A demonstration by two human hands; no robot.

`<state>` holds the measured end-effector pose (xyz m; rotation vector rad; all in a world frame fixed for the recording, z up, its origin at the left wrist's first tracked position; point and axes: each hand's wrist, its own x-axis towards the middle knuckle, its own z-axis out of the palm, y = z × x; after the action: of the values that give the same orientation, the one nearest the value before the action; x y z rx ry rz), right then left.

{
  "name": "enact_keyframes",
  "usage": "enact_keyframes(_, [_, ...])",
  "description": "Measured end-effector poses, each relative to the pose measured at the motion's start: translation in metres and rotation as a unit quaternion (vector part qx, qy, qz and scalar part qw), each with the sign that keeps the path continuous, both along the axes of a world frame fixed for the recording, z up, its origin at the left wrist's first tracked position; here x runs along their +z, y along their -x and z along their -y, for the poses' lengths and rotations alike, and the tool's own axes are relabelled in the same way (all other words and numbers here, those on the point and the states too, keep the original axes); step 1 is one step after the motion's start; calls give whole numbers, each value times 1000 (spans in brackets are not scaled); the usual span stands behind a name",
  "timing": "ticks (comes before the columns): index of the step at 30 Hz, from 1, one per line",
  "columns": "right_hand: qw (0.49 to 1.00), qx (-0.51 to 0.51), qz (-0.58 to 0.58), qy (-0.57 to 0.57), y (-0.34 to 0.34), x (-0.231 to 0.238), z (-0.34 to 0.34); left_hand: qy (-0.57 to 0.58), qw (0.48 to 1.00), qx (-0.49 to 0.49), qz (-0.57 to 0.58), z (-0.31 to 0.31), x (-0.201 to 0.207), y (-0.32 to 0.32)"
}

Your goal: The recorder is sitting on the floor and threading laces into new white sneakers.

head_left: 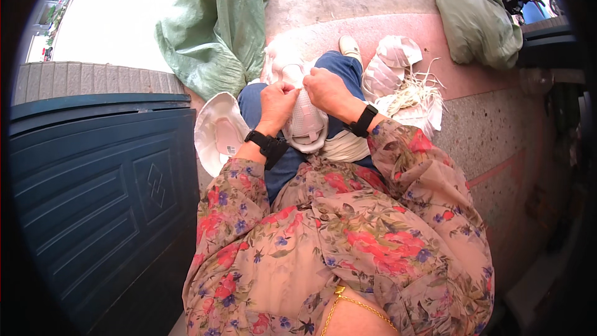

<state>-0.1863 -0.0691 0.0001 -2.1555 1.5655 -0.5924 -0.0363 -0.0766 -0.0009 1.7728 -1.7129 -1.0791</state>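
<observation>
A white and pale pink shoe (306,126) lies in my lap between my knees, its heel end toward me. Over its left side my left hand (277,107) is closed in a pinch, thumb against fingers. My right hand (331,93) is also closed, curled over the far part of the shoe's opening. Whatever thin thing the fingertips hold is too small to make out. Beside my right thigh lies a loose bundle of whitish laces (413,92). More pale strands (346,147) rest across my lap, right of the shoe.
Another white shoe piece (222,132) with a pink inside sits by my left knee. Several stacked pale shoe pieces (390,65) lie right. Green sacks stand far left (217,31) and far right (476,15). A dark blue panelled door (102,193) fills the left side.
</observation>
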Motion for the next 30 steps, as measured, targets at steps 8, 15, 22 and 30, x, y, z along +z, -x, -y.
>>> enact_keyframes(8, [1000,25,3,-5,-1,-6,3,55,998,-15,-33,-7,-6,-6])
enact_keyframes(15, [994,54,90,-7,-2,-11,6,64,996,-55,-3,-7,1,-12])
enact_keyframes(22, [996,62,61,21,-12,-7,2,205,954,-128,179,-9,-4,-4])
enact_keyframes(30, [991,-14,135,-18,-8,-11,2,238,913,-259,205,13,-4,-11])
